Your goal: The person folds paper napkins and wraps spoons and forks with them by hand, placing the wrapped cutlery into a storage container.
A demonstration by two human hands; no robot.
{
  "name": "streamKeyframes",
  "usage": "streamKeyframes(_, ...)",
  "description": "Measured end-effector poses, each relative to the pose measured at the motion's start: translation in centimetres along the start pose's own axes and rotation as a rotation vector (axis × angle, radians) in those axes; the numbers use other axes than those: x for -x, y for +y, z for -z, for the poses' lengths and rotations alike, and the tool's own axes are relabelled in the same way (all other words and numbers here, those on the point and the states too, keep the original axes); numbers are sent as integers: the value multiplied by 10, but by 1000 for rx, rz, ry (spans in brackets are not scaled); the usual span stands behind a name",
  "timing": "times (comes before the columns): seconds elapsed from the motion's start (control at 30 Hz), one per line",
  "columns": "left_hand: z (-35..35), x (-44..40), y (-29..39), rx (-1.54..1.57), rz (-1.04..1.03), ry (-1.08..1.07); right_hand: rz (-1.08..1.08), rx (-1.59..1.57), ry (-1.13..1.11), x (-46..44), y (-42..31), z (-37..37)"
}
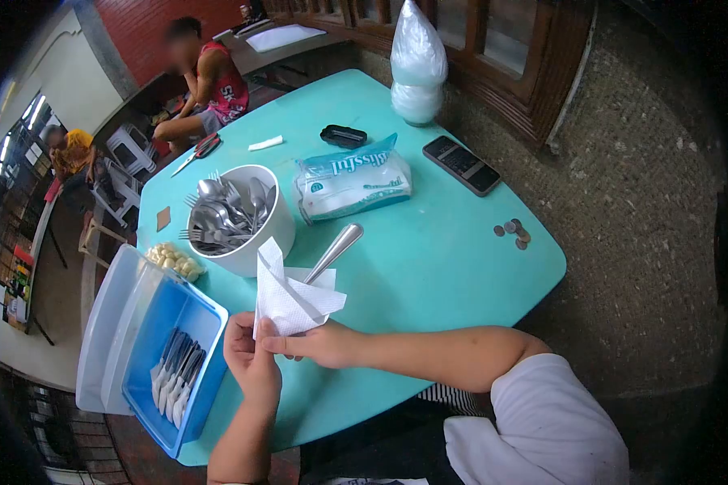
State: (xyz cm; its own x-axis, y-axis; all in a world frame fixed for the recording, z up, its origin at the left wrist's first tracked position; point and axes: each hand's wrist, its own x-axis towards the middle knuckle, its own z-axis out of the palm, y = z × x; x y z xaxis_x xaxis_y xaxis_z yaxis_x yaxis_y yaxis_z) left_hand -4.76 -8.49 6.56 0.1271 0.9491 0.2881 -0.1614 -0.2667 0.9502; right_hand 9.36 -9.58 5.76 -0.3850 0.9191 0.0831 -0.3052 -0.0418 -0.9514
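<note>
A white paper napkin [293, 301] is folded partly round a metal utensil [335, 250]. Only the utensil's handle sticks out, slanting up to the right; its head is hidden. My left hand [251, 356] pinches the napkin's lower left edge. From the right, my right hand [322, 344] grips the bottom of the same napkin, thumb in front. Just beyond them stands a white tub [257, 257] full of loose spoons and forks [225, 212]. To the left, an open blue plastic box [212, 323] holds several napkin-wrapped utensils [174, 380].
A napkin pack [356, 186], black tray [344, 136], scissors [198, 153] and white roll [266, 144] lie farther back. A phone [462, 165], coins [516, 233] and plastic-wrapped stack [418, 69] are rightward. Garlic-like pieces [175, 260] sit beside the box. Two people sit beyond.
</note>
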Motion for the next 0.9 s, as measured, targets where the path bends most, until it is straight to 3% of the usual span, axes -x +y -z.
streamKeyframes(0.33,-15,2,1,86,22,37,126,-201,153,-4,19,-11)
streamKeyframes(0.7,-19,0,1,-27,-58,26,146,-340,268,-1,17,-13)
streamKeyframes(0.8,-17,-3,-1,-40,-9,-18,178,-328,285,0,17,-8)
streamKeyframes(0.9,-6,-8,0,-60,49,-79,167,-58,271,1,13,3)
